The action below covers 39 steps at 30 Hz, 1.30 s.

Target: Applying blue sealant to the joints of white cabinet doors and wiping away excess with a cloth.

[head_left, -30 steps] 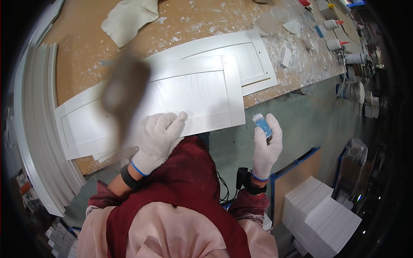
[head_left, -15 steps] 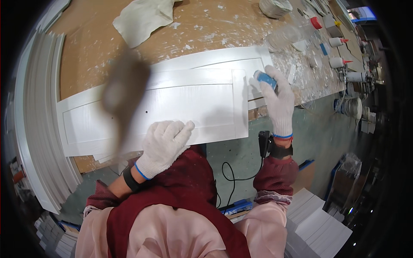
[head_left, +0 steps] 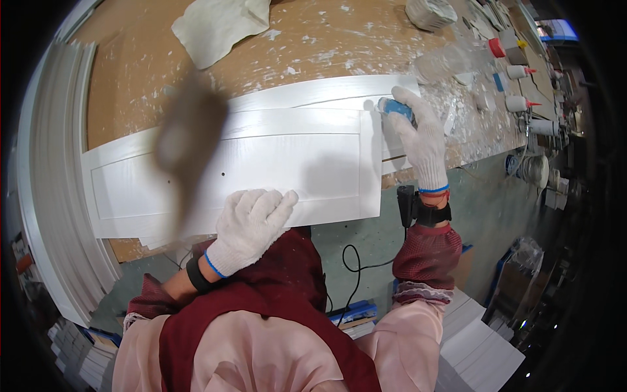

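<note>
A white framed panel (head_left: 287, 153) with a small dark hole lies across the near edge of the workbench, overlapping a second white panel (head_left: 353, 87) behind it. My left hand (head_left: 251, 225), in a white knit glove, rests on the front edge of the upper panel, fingers laid on its face and thumb apart. In my gloved right hand (head_left: 421, 140) is a blue block, like a sanding block (head_left: 396, 110), gripped between thumb and fingers. That block is at the upper panel's far right corner, above the lower panel's end; whether it touches either cannot be made out.
The brown workbench (head_left: 313, 52) is scuffed with white marks. A cream cloth (head_left: 219, 29) lies at the back. A clear bottle with a red cap (head_left: 496, 48) and glue bottles (head_left: 519, 103) stand right. White panels (head_left: 55, 183) are stacked left. A blurred brown shape (head_left: 189, 140) blocks part of the view.
My right hand has moved the blue block left and away from me, closer to the upper panel's corner. The left hand stays on the front edge. The view has shifted slightly.
</note>
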{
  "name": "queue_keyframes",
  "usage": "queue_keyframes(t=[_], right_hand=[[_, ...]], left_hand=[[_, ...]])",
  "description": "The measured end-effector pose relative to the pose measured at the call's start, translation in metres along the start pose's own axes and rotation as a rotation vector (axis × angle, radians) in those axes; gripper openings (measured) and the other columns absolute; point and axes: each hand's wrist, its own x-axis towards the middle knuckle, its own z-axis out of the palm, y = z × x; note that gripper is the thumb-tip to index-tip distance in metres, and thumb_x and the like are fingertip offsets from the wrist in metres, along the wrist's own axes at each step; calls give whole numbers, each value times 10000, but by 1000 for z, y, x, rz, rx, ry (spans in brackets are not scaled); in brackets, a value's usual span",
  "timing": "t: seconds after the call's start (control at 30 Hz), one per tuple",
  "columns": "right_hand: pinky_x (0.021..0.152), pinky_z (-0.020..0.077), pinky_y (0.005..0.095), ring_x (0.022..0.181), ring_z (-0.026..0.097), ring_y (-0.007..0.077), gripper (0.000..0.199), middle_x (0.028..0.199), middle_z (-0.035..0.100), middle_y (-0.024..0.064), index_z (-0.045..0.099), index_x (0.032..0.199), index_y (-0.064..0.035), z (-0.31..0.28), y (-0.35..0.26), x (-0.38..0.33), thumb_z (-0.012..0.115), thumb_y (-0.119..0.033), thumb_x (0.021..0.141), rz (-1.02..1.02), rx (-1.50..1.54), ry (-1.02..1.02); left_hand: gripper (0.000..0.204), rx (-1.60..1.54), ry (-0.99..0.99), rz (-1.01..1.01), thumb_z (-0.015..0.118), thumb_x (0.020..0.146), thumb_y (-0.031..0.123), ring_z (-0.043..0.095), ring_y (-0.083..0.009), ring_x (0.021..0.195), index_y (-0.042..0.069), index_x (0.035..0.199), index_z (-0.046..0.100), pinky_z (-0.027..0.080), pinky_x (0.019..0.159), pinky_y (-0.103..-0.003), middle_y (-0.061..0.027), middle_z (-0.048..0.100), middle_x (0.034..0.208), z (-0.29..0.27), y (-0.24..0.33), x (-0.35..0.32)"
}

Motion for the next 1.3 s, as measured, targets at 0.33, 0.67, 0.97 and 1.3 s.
queue_keyframes(t=[0.33,0.67,0.97,1.3], right_hand=[[830,502,354,942,648,280,364,1056,663,174,637,1177,-35,-2,-12,1,650,-123,823,-15,-93,33],[766,516,323,898,648,248,409,1034,659,155,632,1193,-53,15,-36,-44,696,-154,802,62,40,25],[751,517,347,838,648,272,434,974,653,143,620,1210,-87,26,-41,-55,696,-202,799,68,-102,36],[705,494,395,773,617,304,435,872,608,138,585,1221,-110,28,-44,-51,664,-253,818,25,-195,-14]], left_hand=[[461,5,47,2,672,688,135,562,-178,859,92,1143,620,457,724,-339,-16,567,936,4,-1,-2],[487,23,33,-7,656,681,140,568,-176,889,90,1163,603,461,751,-333,-10,563,955,2,-2,-2],[540,33,61,-24,722,606,152,579,-180,861,143,1139,636,462,758,-332,14,576,934,9,-1,-5],[519,30,87,-30,711,605,149,581,-174,867,152,1119,641,465,775,-328,18,583,937,10,-2,-4]])
